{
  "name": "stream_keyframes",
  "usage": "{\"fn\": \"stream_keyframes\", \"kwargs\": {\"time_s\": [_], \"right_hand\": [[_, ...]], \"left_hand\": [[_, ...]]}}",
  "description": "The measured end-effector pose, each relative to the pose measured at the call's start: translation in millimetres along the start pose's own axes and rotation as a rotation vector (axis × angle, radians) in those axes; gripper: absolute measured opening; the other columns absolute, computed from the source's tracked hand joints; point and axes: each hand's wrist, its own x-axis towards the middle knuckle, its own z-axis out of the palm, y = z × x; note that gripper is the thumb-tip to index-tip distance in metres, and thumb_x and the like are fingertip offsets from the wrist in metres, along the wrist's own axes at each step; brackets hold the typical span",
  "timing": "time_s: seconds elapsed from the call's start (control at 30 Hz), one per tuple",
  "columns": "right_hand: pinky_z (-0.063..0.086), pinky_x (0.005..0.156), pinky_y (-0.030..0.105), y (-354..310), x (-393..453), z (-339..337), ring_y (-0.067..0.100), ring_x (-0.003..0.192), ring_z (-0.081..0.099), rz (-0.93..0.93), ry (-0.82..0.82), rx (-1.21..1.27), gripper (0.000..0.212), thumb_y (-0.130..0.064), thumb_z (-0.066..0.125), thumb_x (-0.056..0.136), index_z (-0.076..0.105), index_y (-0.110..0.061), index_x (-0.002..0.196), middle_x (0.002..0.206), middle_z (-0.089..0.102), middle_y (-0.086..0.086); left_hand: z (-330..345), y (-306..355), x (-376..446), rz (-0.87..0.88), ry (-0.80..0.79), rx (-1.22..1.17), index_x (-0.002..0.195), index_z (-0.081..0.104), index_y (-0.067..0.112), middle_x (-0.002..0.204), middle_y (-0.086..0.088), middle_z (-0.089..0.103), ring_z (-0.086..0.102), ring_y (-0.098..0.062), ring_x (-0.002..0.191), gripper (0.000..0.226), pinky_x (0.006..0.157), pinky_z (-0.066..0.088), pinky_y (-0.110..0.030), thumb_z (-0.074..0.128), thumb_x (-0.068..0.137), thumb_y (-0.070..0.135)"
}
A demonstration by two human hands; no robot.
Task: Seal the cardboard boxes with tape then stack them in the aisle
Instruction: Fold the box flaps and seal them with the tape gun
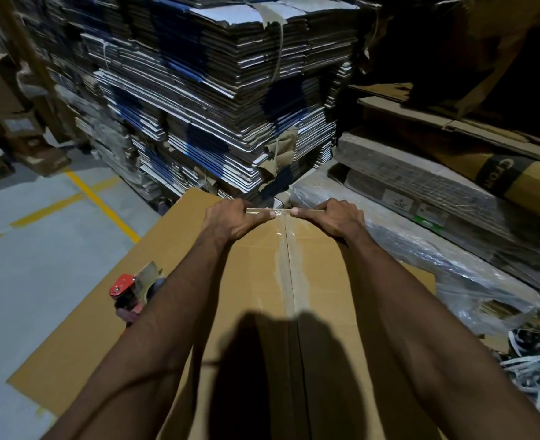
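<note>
Warehouse aisle | left hand (pixel 230 219), right hand (pixel 332 217) grip clamped on box (pixel 319 312) far edge beside tape (pixel 286 265)

**Bare arms, nothing worn**

Two forearms enter from the bottom edge, bare all the way up; no sleeve, glove, watch or ring shows. The left hand (pixel 230 222) and right hand (pixel 334 219) show pale thumbnails and raised tendons.

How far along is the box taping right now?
Done: clear tape covers the far part of the box seam. In hand: left hand and right hand press its far edge. Left: the near seam looks untaped; the dispenser rests beside it; stacking remains.
</note>
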Motion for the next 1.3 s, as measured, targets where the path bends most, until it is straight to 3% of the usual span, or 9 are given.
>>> {"fn": "stream_keyframes", "kwargs": {"time_s": [0.17,0.3,0.43,0.53,0.67,0.77,0.9,1.03,1.3], "right_hand": [[0.045,0.091,0.043,-2,1,6,0.026,0.095,0.06,0.03,0.027,-0.018,0.126,-0.118,0.019,0.042,0.077,-0.029,0.11,0.1,0.072,0.002],[0.044,0.091,0.042,0,1,5,0.025,0.096,0.06,0.002,-0.009,0.021,0.104,-0.11,0.031,0.059,0.075,-0.028,0.104,0.101,0.072,0.002],[0.04,0.086,0.04,13,-4,1,0.025,0.106,0.056,-0.101,-0.019,0.086,0.07,-0.085,0.048,0.087,0.068,-0.029,0.124,0.119,0.068,0.005],[0.041,0.106,0.053,23,-20,10,0.033,0.132,0.047,-0.16,0.054,-0.014,0.078,-0.082,0.033,0.095,0.05,-0.028,0.148,0.147,0.054,0.014],[0.021,0.121,0.063,38,-60,15,0.044,0.156,0.011,-0.102,0.042,0.019,0.08,-0.075,0.028,0.1,0.01,-0.032,0.166,0.172,0.008,0.018],[0.029,0.121,0.058,54,-98,21,0.047,0.152,0.024,-0.109,0.04,0.063,0.078,-0.074,0.026,0.101,0.007,-0.034,0.166,0.17,0.011,0.022],[0.037,0.117,0.057,67,-157,27,0.046,0.149,0.033,-0.086,0.034,0.092,0.077,-0.075,0.025,0.1,0.006,-0.038,0.165,0.169,0.014,0.022],[0.04,0.112,0.056,74,-228,30,0.047,0.144,0.04,-0.047,0.076,0.055,0.076,-0.071,0.027,0.103,0.007,-0.035,0.166,0.169,0.015,0.022],[0.043,0.107,0.056,90,-388,51,0.05,0.136,0.045,0.044,0.122,0.002,0.077,-0.074,0.024,0.101,0.008,-0.035,0.165,0.161,0.028,0.029]], "left_hand": [[4,0,0,-0.007,0.016,0.055,0.11,0.074,0.024,0.073,0.008,0.06,0.058,-0.016,0.076,0.091,0.078,0.05,-0.036,0.031,0.079,0.098],[8,-6,2,0.009,-0.005,-0.015,0.098,0.073,0.022,0.075,0.005,0.063,0.057,-0.013,0.071,0.071,0.064,0.042,-0.029,0.039,0.09,0.084],[2,-17,-4,0.007,-0.002,-0.282,0.114,0.068,0.023,0.108,0.002,0.066,0.061,-0.021,0.105,0.033,0.073,0.042,-0.029,0.061,0.097,0.05],[-1,-17,-18,0.029,0.053,-0.1,0.137,0.057,0.022,0.139,-0.011,0.053,0.042,-0.031,0.134,0.048,0.105,0.037,-0.048,0.054,0.1,0.052],[-2,-13,-55,-0.031,0.022,-0.027,0.16,0.03,0.021,0.165,-0.018,0.025,0.023,-0.038,0.15,0.065,0.115,0.025,-0.061,0.041,0.105,0.054],[1,-14,-87,-0.033,0.023,-0.018,0.162,0.022,0.019,0.168,-0.023,0.012,0.017,-0.044,0.152,0.072,0.116,0.026,-0.062,0.034,0.104,0.06],[5,-10,-139,-0.059,-0.006,-0.113,0.155,0.031,0.02,0.151,-0.028,0.033,0.041,-0.048,0.135,0.074,0.108,0.042,-0.057,0.027,0.096,0.066],[3,1,-207,-0.066,-0.014,-0.176,0.156,0.029,0.026,0.15,-0.028,0.035,0.053,-0.05,0.123,0.062,0.101,0.049,-0.054,0.034,0.104,0.058],[-5,10,-362,-0.044,-0.071,-0.278,0.164,0.018,0.029,0.163,-0.026,0.022,0.044,-0.051,0.137,0.064,0.108,0.042,-0.052,0.035,0.107,0.055]]}}
